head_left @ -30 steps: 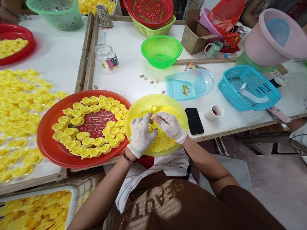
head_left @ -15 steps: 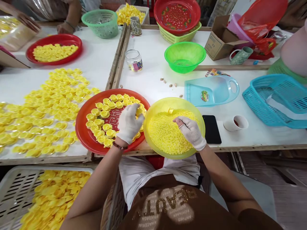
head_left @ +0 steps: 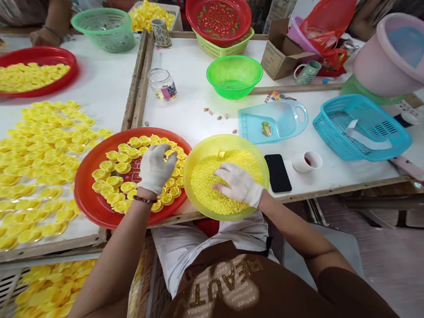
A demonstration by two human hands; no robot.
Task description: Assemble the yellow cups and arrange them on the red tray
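Observation:
My left hand (head_left: 155,168), in a white glove with bare fingertips, hovers over the red tray (head_left: 86,194). Its thumb and forefinger are apart, and nothing shows between them. Small round yellow plastic cups (head_left: 123,168) lie in a ring on the tray, with some hidden under that hand. To the right, a translucent yellow bowl (head_left: 188,159) holds many small yellow pellets (head_left: 205,190). My right hand (head_left: 236,183), gloved the same way, lies on the pellets with its fingers spread. A small yellow piece (head_left: 221,153) rests at the bowl's far side.
Many flat yellow pieces (head_left: 49,150) cover the table at left. Beyond the bowl are a blue scoop (head_left: 265,128), a green basin (head_left: 234,77) and a glass jar (head_left: 162,84). A phone (head_left: 278,173), a paper cup (head_left: 307,162) and a blue basket (head_left: 359,128) stand right. Another person's hand (head_left: 44,37) rests far left.
My right hand has gone from closed above the pellets to spread on them, farther left in the bowl. My left hand stays over the tray. The whole view has shifted to the right.

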